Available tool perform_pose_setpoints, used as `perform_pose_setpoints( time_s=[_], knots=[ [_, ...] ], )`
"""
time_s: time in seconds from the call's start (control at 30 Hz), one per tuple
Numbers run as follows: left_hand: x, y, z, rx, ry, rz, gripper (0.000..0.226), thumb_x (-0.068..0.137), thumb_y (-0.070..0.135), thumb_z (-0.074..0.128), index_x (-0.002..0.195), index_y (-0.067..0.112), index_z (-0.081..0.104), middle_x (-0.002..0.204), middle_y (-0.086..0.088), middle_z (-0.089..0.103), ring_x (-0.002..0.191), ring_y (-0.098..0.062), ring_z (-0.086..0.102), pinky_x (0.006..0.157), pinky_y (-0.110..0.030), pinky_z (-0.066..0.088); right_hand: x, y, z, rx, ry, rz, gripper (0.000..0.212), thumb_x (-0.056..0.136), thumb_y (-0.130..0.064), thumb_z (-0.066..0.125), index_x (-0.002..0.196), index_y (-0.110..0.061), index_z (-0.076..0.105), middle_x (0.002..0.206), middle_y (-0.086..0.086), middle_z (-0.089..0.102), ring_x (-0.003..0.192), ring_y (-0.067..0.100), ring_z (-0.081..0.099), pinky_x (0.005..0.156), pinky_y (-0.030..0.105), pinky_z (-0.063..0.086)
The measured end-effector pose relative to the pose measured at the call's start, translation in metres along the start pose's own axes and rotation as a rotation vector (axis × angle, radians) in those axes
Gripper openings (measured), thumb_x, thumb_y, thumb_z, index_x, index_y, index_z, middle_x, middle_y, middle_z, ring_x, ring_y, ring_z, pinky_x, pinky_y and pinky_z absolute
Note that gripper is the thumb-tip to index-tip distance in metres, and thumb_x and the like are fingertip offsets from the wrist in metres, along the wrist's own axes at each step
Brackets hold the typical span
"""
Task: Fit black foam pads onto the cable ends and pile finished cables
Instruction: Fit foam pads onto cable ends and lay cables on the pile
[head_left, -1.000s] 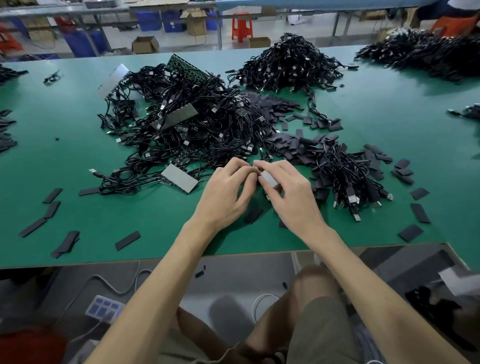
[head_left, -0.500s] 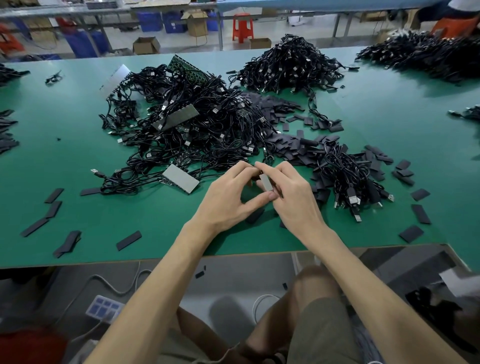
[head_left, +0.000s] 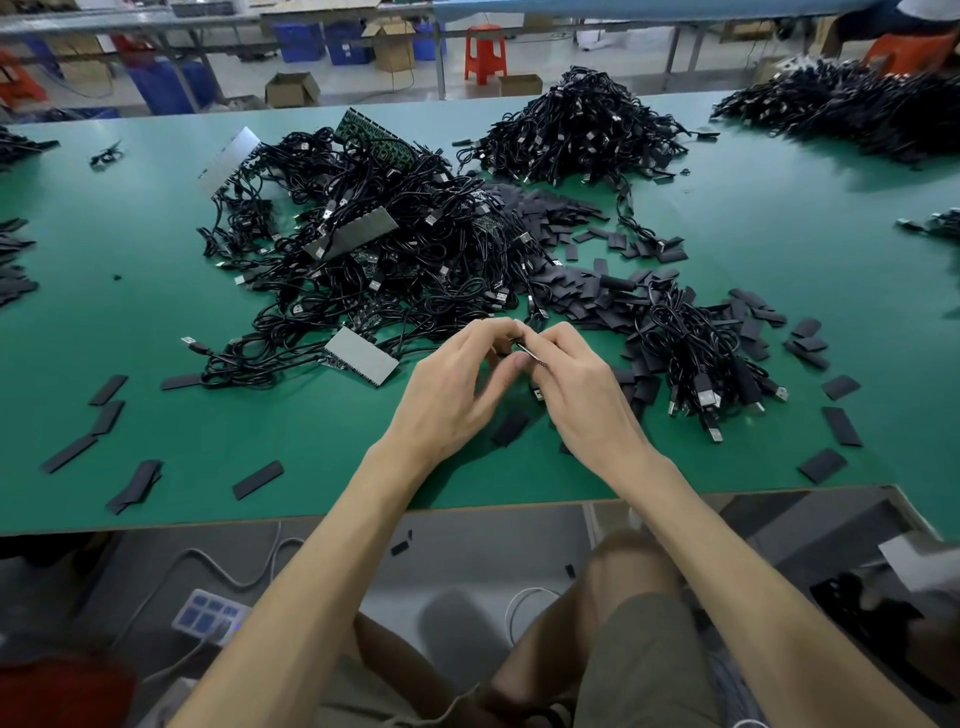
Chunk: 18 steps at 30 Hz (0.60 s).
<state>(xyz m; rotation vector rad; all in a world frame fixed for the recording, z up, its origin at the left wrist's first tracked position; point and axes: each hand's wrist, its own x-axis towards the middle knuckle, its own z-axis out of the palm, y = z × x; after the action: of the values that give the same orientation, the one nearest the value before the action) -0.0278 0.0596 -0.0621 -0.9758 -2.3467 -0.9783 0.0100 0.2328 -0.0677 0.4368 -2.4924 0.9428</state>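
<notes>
Since half a second ago the left grip (head_left: 452, 395) and right grip (head_left: 582, 389), both bare hands, have closed in on each other. The pale flat face that showed between them has turned edge-on and now reads only as a thin dark strip (head_left: 523, 345) where the fingertips meet. The landmark is the big tangled heap of black cables (head_left: 374, 260) in the middle of the green bench (head_left: 779, 234).

Left of the heap, near the bench's front edge, loose black foam strips (head_left: 108, 391) lie scattered and apart. At the heap's near edge a grey ridged rectangular plate (head_left: 363, 356) rests on the cables. A green circuit board (head_left: 371, 136) pokes out of its far side.

Just in front of the heap, the left grip has its fingers curled, thumb and fingertips pinching the strip. The right grip pinches the same strip from the other side, and its knuckles hide most of it. I cannot tell whether the strip is foam or plug.

A small cable plug (head_left: 537, 396) shows under the right grip. One black foam pad (head_left: 511, 427) lies flat on the bench beneath both grips.

Right of the heap spreads a drift of black foam pads (head_left: 571, 291), then a smaller bundle of black cables with USB plugs (head_left: 696, 364) pointing toward the bench front. Behind the heap to the right stands another mound of black cables (head_left: 582, 124). Markings on the plugs are too small to read.
</notes>
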Motion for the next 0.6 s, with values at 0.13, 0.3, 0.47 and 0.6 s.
perform_pose_setpoints(
  time_s=[0.13, 0.3, 0.47, 0.6],
  knots=[
    [0.0006, 0.0011, -0.0005, -0.002, 0.004, 0.011, 0.021, 0.105, 0.032, 0.055, 0.123, 0.021, 0.059, 0.105, 0.008, 0.061, 0.091, -0.011, 0.061, 0.078, -0.032, 0.053, 0.0003, -0.0002, -0.0008, -0.024, -0.015, -0.002, 0.034, 0.107, -0.014, 0.050, 0.140, -0.009, 0.057, 0.106, -0.001, 0.049, 0.076, 0.024, 0.056, 0.068, 0.048, 0.053],
    [0.0019, 0.0020, -0.0010, 0.034, 0.057, 0.001, 0.017, 0.105, 0.028, 0.054, 0.108, 0.014, 0.062, 0.098, 0.007, 0.059, 0.082, -0.010, 0.057, 0.071, -0.032, 0.053, 0.0007, -0.0004, -0.0001, 0.003, -0.007, 0.043, 0.027, 0.105, -0.028, 0.054, 0.117, -0.008, 0.066, 0.103, -0.005, 0.049, 0.075, 0.016, 0.055, 0.071, 0.043, 0.054],
    [0.0036, -0.0023, -0.0004, 0.037, 0.134, -0.126, 0.020, 0.106, 0.025, 0.052, 0.106, 0.008, 0.061, 0.094, 0.002, 0.063, 0.077, -0.016, 0.056, 0.068, -0.040, 0.050, 0.0010, 0.0024, -0.0005, 0.105, -0.134, 0.073, 0.033, 0.084, -0.046, 0.078, 0.101, -0.019, 0.070, 0.097, -0.012, 0.054, 0.095, 0.007, 0.048, 0.086, 0.011, 0.038],
    [0.0041, -0.0054, 0.0006, -0.009, 0.162, -0.223, 0.014, 0.106, 0.028, 0.052, 0.104, 0.014, 0.055, 0.089, 0.003, 0.066, 0.068, -0.011, 0.051, 0.065, -0.037, 0.048, -0.0007, 0.0043, 0.0016, 0.114, -0.284, 0.040, 0.038, 0.071, -0.054, 0.085, 0.090, -0.024, 0.072, 0.096, -0.012, 0.058, 0.101, 0.010, 0.042, 0.091, 0.021, 0.040]
  ],
)
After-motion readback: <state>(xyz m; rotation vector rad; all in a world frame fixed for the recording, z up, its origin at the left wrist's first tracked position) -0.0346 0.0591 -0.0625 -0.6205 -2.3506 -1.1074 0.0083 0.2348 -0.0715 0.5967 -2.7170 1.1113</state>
